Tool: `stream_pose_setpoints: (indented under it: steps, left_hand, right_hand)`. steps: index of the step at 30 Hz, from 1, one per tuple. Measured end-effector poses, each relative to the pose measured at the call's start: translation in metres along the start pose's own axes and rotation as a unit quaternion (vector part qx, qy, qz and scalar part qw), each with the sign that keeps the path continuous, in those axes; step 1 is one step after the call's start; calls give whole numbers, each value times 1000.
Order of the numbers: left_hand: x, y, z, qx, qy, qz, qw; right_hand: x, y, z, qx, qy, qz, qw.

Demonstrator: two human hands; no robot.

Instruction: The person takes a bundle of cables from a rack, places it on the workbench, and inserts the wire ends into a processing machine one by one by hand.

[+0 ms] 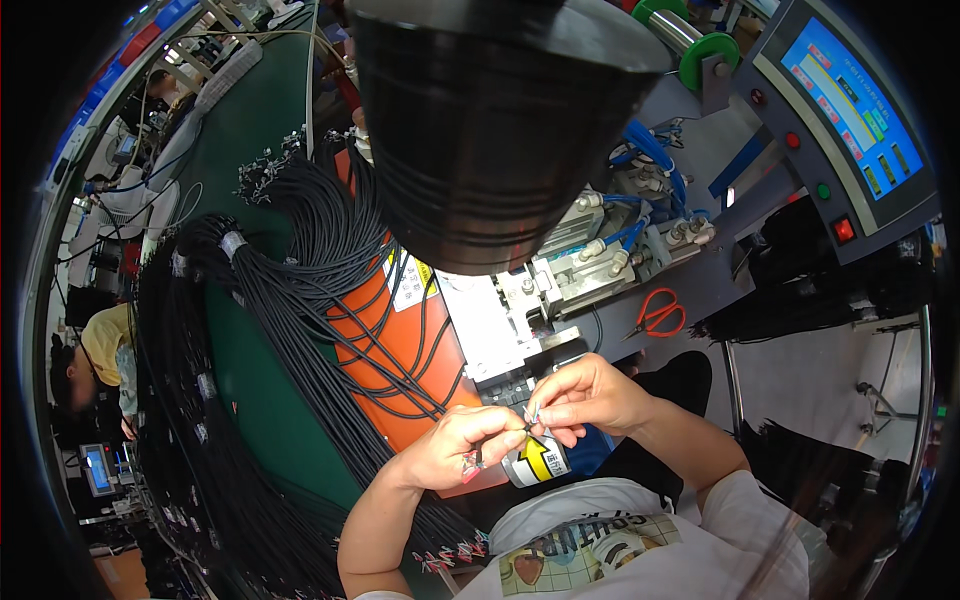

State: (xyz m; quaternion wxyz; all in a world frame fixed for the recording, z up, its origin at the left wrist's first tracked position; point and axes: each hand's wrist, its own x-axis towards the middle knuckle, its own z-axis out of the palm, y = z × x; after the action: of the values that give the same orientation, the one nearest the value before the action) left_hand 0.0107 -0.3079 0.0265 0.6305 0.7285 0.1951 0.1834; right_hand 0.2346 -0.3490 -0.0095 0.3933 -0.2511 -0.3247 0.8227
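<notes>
My left hand (462, 440) is closed in a pinch on the end of a black cable. My right hand (592, 396) meets it fingertip to fingertip, pinching the thin coloured wires (533, 412) that come out of that cable end. More red and white wire ends (471, 463) stick out below my left palm. Right under both hands is a white label with a yellow arrow (540, 460). Bundled black cables (300, 310) run over the orange plate (400, 425) to the left of my left hand.
A machine with metal cylinders and blue air hoses (590, 265) stands beyond my hands, under a large black duct (490, 130). Red-handled scissors (658, 314) lie to the right. A touch-screen panel (850, 110) is at upper right. A green table (255, 345) bears more cables. At far left is another person (105, 345).
</notes>
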Motion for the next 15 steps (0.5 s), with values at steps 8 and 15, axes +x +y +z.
stream_pose_setpoints:
  steps: [8,15]
  left_hand:
    - [-2,-1,-1,-8,-9,-43,999]
    - [1,1,40,448,209,25,869]
  right_hand:
    - [-1,-7,-1,-71,-2,12,997]
    - [3,11,13,-668,193,-301,653]
